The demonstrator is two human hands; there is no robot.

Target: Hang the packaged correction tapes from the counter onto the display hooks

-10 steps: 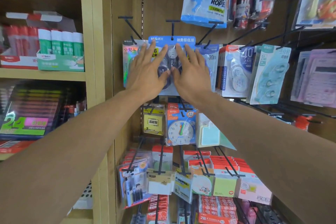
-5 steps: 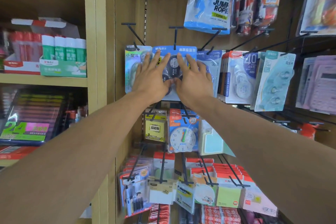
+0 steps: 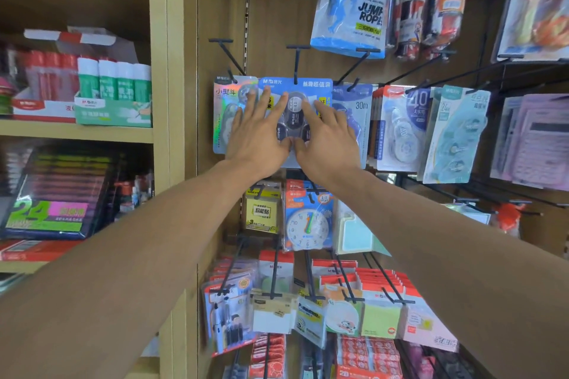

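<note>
Correction tape pack (image 3: pixel 295 84) hung upright on the middle display hook (image 3: pixel 297 63), directly under both hands. Left hand (image 3: pixel 258 135) and right hand (image 3: pixel 328 138) lay flat, fingers spread, pressing its face, thumbs nearly touching.

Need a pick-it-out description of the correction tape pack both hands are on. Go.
Start at the wooden back panel right of the shelf unit and find the upper row of black hooks. The blue-headed correction tape pack hangs on the hook second from the left, under the left hand and right hand. It alone holds several dark round tapes.
</note>
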